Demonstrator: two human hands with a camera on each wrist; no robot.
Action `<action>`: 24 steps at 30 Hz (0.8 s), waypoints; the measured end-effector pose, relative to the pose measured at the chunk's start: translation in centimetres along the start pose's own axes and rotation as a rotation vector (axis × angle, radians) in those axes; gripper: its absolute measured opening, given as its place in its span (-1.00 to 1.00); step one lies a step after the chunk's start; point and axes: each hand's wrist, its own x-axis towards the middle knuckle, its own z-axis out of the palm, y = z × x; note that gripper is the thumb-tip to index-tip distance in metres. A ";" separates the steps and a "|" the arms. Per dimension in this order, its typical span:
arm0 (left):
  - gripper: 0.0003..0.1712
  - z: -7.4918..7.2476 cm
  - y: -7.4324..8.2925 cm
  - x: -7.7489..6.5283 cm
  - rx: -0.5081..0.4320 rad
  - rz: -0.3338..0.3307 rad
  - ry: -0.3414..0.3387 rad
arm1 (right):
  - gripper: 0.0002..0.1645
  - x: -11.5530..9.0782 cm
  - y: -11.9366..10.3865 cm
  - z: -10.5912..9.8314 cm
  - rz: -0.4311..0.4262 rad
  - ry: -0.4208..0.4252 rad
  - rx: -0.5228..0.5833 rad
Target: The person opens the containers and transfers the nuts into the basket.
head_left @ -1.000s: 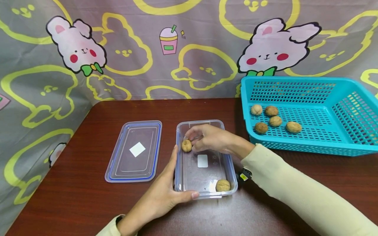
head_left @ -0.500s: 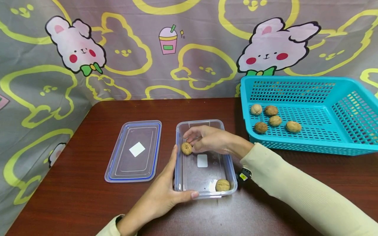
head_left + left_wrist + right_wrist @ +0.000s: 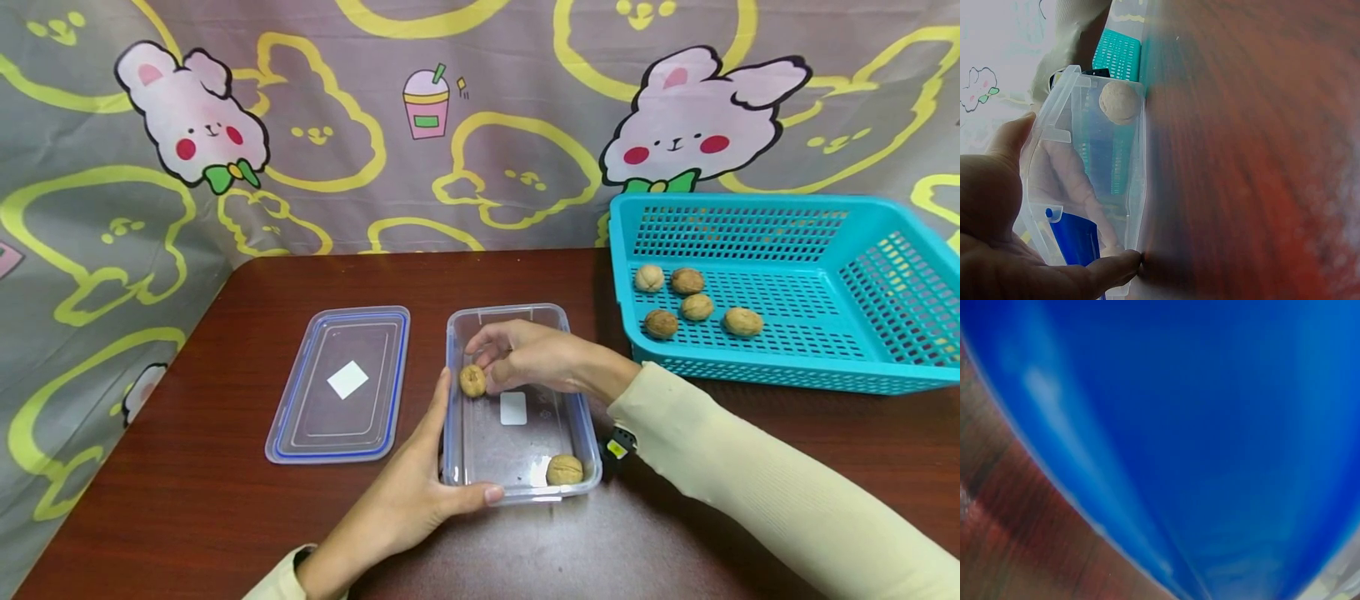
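Note:
My left hand [image 3: 417, 489] rests against the near left corner of a clear plastic food container [image 3: 480, 442], its thumb along the near rim and its fingers stretched along the left wall. My right hand [image 3: 543, 354] reaches into the container from the right, fingers loosely bent. Its fingertips are right at a walnut [image 3: 472, 381] by the left wall. Another walnut [image 3: 564, 469] lies in the near right corner, and the left wrist view shows this walnut [image 3: 1120, 103] through the wall. In the right wrist view, a blurred blue surface [image 3: 1210, 425] hides the hand.
A clear lid [image 3: 375, 333] with a blue seal lies flat on the dark red table [image 3: 187, 417], left of the container. At right stands a turquoise basket [image 3: 832, 333] with several walnuts [image 3: 697, 307]. A cartoon-print cloth [image 3: 525, 83] hangs behind the table.
The walnut by the left wall has turned and shifted slightly toward the near side, away from the bent right fingers. The left hand and the container have stayed in place.

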 end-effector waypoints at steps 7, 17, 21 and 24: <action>0.61 0.0 -0.1 0.0 0.015 0.003 -0.001 | -0.36 0.1 0.1 0.0 0.021 -0.001 -0.012; 0.60 0.0 -0.1 0.0 0.034 0.009 -0.002 | -0.50 0.1 0.1 0.0 0.003 -0.039 0.008; 0.60 0.0 -0.1 0.0 0.036 0.011 -0.002 | -0.53 0.0 0.1 0.0 -0.010 -0.058 0.017; 0.60 0.0 -0.1 0.0 0.034 0.014 -0.002 | -0.52 0.1 0.1 0.0 -0.017 -0.063 0.014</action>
